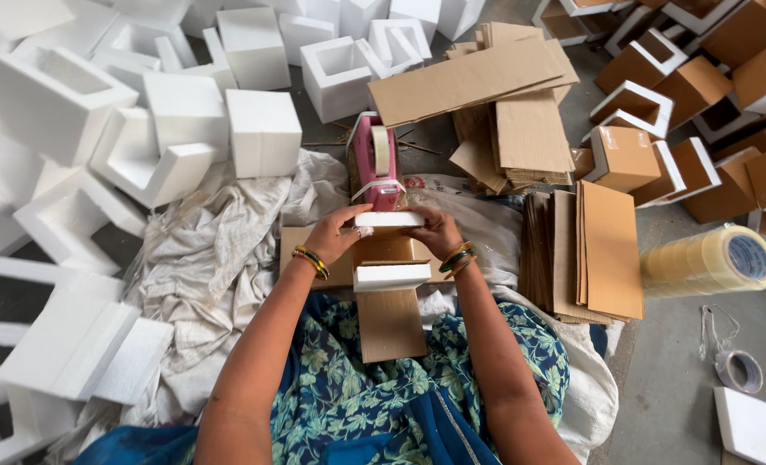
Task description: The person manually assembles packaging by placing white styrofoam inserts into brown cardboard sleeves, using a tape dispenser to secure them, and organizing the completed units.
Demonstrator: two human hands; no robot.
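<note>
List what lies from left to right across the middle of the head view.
White foam blocks → crumpled grey cloth → left hand → pink tape dispenser → right hand → flat brown cardboard stack → clear tape roll.

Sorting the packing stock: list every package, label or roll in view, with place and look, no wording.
Brown cardboard piece with two white foam blocks: centre, between both hands.
Pink tape dispenser: just beyond the hands.
Flat brown cardboard sheets: stacked at right.
Large clear tape roll: far right, blue-labelled core.
Brown foam-edged boxes: top right.
White foam blocks: upper left.

pink tape dispenser [373, 159], white foam [389, 219]
</note>
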